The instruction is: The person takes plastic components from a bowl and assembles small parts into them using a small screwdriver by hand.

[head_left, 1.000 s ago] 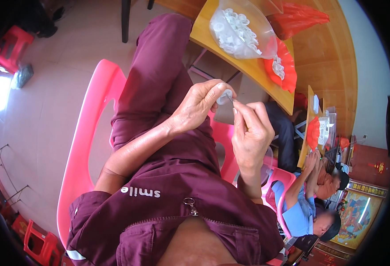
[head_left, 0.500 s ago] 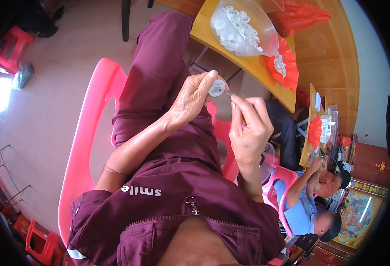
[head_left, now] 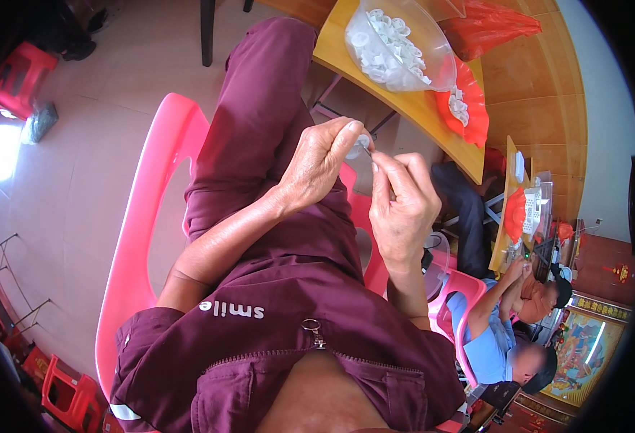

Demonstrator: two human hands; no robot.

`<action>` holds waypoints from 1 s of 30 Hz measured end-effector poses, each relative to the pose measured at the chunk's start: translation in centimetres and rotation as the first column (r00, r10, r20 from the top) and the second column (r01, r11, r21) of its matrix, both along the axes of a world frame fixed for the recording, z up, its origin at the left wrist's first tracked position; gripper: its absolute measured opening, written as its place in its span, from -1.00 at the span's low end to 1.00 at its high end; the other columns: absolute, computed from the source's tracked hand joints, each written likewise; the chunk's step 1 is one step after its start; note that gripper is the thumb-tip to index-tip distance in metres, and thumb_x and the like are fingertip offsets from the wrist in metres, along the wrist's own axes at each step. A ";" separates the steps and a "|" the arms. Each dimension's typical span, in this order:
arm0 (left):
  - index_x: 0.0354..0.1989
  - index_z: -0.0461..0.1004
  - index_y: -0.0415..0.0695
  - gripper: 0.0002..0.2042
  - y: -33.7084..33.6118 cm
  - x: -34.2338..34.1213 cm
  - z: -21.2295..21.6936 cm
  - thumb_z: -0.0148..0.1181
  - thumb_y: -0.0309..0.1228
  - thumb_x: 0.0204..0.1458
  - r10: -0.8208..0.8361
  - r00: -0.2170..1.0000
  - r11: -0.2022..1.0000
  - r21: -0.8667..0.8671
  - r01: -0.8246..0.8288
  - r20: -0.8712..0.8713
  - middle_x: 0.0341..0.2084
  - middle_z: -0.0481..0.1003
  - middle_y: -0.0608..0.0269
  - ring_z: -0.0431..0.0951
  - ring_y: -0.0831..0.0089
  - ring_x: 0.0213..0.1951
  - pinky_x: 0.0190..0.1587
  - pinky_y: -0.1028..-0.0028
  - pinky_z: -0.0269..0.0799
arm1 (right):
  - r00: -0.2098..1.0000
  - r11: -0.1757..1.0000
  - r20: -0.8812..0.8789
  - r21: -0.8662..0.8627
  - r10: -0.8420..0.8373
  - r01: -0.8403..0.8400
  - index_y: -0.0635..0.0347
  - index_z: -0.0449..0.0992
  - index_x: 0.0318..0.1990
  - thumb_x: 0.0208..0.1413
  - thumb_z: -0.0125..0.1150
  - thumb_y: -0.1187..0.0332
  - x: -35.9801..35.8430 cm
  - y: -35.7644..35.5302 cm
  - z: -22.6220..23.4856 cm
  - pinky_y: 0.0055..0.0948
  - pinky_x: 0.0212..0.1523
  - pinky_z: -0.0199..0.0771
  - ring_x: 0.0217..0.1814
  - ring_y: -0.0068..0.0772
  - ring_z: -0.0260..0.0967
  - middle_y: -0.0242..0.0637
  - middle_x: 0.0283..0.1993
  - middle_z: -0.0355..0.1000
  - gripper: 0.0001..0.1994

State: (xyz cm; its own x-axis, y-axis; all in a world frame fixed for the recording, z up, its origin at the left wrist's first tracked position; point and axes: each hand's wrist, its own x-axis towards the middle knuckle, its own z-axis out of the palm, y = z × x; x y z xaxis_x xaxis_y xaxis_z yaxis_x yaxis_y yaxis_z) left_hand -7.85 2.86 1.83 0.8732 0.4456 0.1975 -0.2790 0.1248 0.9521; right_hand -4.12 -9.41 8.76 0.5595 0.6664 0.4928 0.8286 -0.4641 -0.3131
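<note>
My left hand (head_left: 322,162) pinches a small white round plastic piece (head_left: 361,141) between thumb and fingertips, above my lap. My right hand (head_left: 402,207) is closed beside it, its thumb and forefinger holding a thin small part (head_left: 372,154) against that white piece. The two hands touch at the fingertips. On the yellow table (head_left: 404,108) ahead stands a clear plastic bowl (head_left: 433,54) filled with several similar white pieces. Beside it lies a red tray (head_left: 472,123) with more white pieces.
I sit on a pink plastic chair (head_left: 144,238) in maroon clothes. A red plastic bag (head_left: 494,25) lies on the table. To the right, two other people sit at a second table (head_left: 506,209). Red stools (head_left: 21,68) stand on the floor at left.
Both hands have stayed together over my lap while the fingers shifted on the white piece; the view has tilted slightly, bringing the bowl higher in the picture.
</note>
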 end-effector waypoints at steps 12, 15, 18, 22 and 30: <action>-0.43 0.42 -0.31 -0.63 -0.1 0.5 -1.0 -0.20 -0.29 0.27 0.131 0.990 0.979 0.168 -0.120 -0.058 -0.54 0.42 0.19 0.37 0.51 -0.45 -0.31 0.48 0.33 | 0.986 0.990 0.162 -0.134 -0.025 0.047 0.17 0.52 -0.26 -0.08 0.21 0.51 -0.3 1.1 -1.1 -0.38 -0.55 0.36 -0.50 -0.33 0.35 -0.33 -0.46 0.24 -0.83; -0.47 0.42 -0.32 -0.62 -0.1 0.6 -1.3 -0.19 -0.29 0.26 0.143 0.987 0.982 0.137 -0.131 -0.079 -0.57 0.41 0.21 0.35 0.53 -0.47 -0.34 0.48 0.32 | 0.986 0.986 0.168 -0.163 0.003 0.025 0.19 0.50 -0.30 -0.08 0.18 0.52 -0.2 1.2 -1.0 -0.35 -0.54 0.38 -0.49 -0.31 0.36 -0.32 -0.46 0.24 -0.86; -0.50 0.41 -0.32 -0.62 0.0 0.7 -1.9 -0.16 -0.28 0.23 0.171 0.982 0.978 0.131 -0.160 -0.084 -0.64 0.39 0.11 0.37 0.36 -0.55 -0.41 0.40 0.31 | 0.991 0.980 0.121 -0.198 0.051 -0.026 0.22 0.46 -0.37 -0.10 0.16 0.55 0.1 1.4 -0.8 -0.31 -0.53 0.39 -0.48 -0.26 0.38 -0.30 -0.45 0.26 -0.90; -0.54 0.41 -0.34 -0.59 0.1 0.9 -2.8 -0.12 -0.24 0.21 0.194 0.977 0.977 0.112 -0.184 -0.089 -0.72 0.36 0.00 0.38 0.20 -0.64 -0.48 0.33 0.31 | 0.991 0.971 0.041 -0.209 0.124 -0.113 0.25 0.40 -0.45 -0.12 0.14 0.58 0.5 1.5 -0.6 -0.26 -0.53 0.39 -0.47 -0.17 0.38 -0.24 -0.44 0.28 -0.93; -0.56 0.44 -0.35 -0.55 0.3 1.0 -3.5 -0.14 -0.21 0.21 0.146 0.982 0.988 0.066 -0.139 -0.121 -0.73 0.40 0.04 0.39 0.37 -0.63 -0.46 0.37 0.32 | 0.979 0.962 -0.111 -0.196 0.172 -0.191 0.27 0.46 -0.43 -0.12 0.16 0.63 1.9 1.2 -0.6 -0.28 -0.52 0.29 -0.52 -0.08 0.34 -0.20 -0.47 0.31 -0.92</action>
State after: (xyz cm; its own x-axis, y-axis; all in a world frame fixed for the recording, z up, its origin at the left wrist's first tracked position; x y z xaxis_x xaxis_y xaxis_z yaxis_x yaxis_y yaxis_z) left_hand -6.82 3.12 -1.69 0.8207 0.5588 0.1195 -0.1687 0.0371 0.9850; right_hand -2.25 -8.19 8.18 0.4564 0.8421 0.2873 0.8768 -0.3707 -0.3062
